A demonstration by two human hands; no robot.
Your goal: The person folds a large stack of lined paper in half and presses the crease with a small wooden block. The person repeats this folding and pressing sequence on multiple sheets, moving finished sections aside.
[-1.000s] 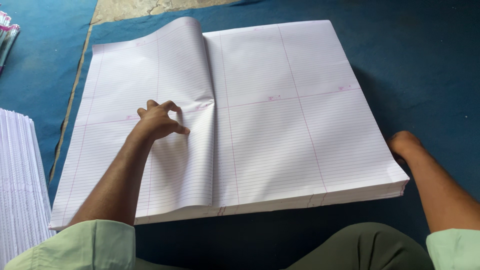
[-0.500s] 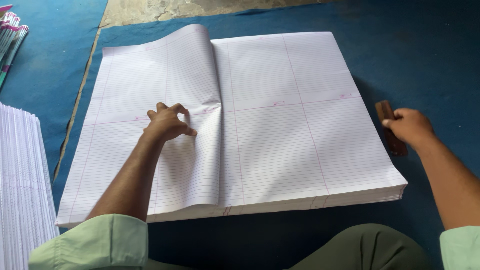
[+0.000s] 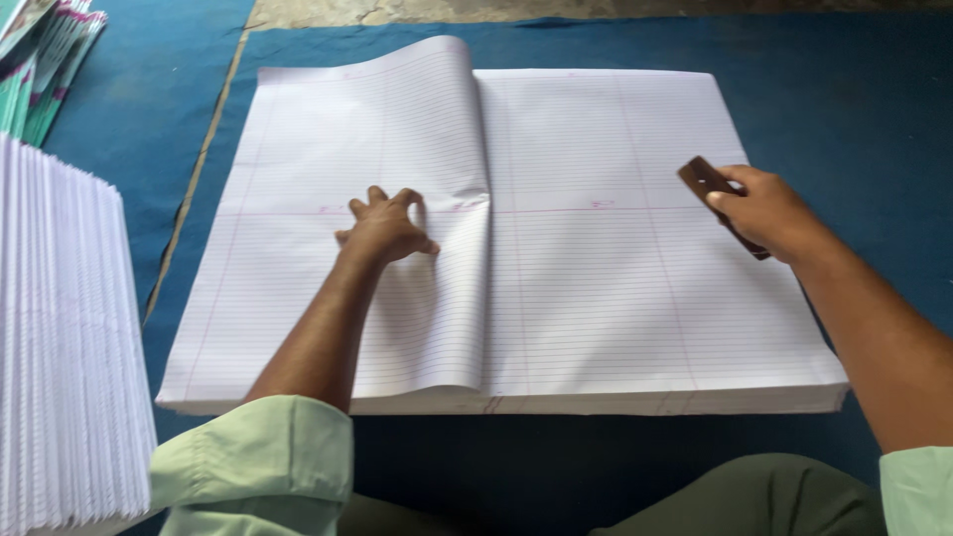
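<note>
A large stack of ruled paper sheets (image 3: 615,298) is lying flat on a blue mat (image 3: 854,119), just in front of the person's knees. The top sheet (image 3: 397,199) is being folded over from the right onto the left half, so that its fold is rising as a soft, rounded hump along the middle of the stack. The left hand (image 3: 385,230) is being pressed down on this folded sheet near the fold, with the fingers bent and the fingertips on the paper; nothing is being grasped by it, and it seems the sheet is being held down in this way so that it does not spring open again. The right hand (image 3: 762,210) is being held above the right half of the stack, closed around a small dark brown block (image 3: 707,181), of which one end is sticking out past the fingers toward the fold. The block is probably being kept ready as a tool for pressing the crease, though whether it is touching the paper cannot be told. At the left edge, a second stack of white sheets (image 3: 60,347) is being kept apart from the big stack, and some coloured booklets (image 3: 45,60) are lying in the far left corner.
</note>
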